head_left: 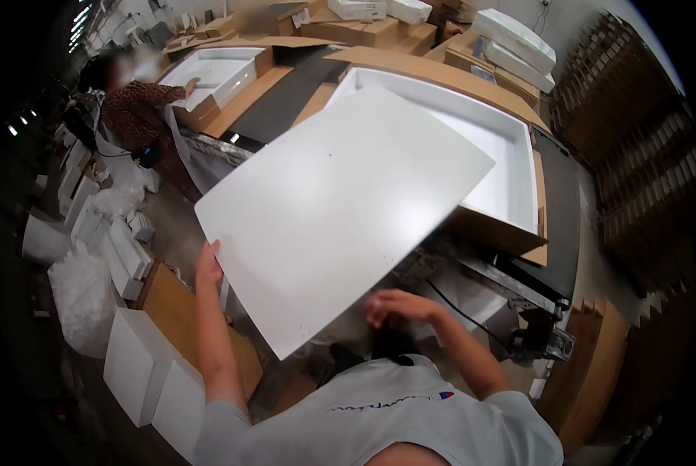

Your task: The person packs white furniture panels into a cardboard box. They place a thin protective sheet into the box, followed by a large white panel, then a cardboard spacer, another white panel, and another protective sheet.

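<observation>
A large flat white panel is tilted in front of me, its far corner over an open carton. White edge pieces forming a shallow tray lie inside that carton. On the panel's left edge, my left hand is closed, thumb on top and the other fingers hidden beneath. My right hand is just below the panel's lower right edge, apart from it. Its fingers are loosely bent and separated, with nothing seen in them.
A dark conveyor carries the cartons. At the far left a person reaches into another carton. White panels and a plastic bag are at my left. Stacked brown boards stand at right; wrapped packs lie behind.
</observation>
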